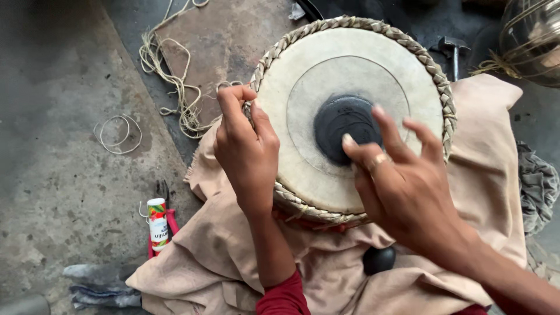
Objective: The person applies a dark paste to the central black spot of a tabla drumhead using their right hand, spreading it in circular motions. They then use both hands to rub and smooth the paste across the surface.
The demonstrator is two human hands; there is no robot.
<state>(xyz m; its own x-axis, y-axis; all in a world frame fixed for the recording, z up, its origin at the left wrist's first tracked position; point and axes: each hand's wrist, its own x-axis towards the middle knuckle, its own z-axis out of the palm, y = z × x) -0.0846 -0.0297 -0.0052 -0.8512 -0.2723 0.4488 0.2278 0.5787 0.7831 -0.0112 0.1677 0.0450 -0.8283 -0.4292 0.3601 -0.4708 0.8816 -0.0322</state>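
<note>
Pale hide covers the round drum [326, 87], with a black disc [345, 127] at its centre and a braided straw-coloured rim [434, 67] around it; the drum rests on a beige cloth [233, 245] between the 2 hands; the left hand [248, 149] is curled shut at the rim's left edge, pinching a thin cord [175, 81]; the right hand [402, 181] lies open, fingers [385, 125] spread over the disc; a small tube [157, 224] lies on the grey floor [52, 175].
</note>
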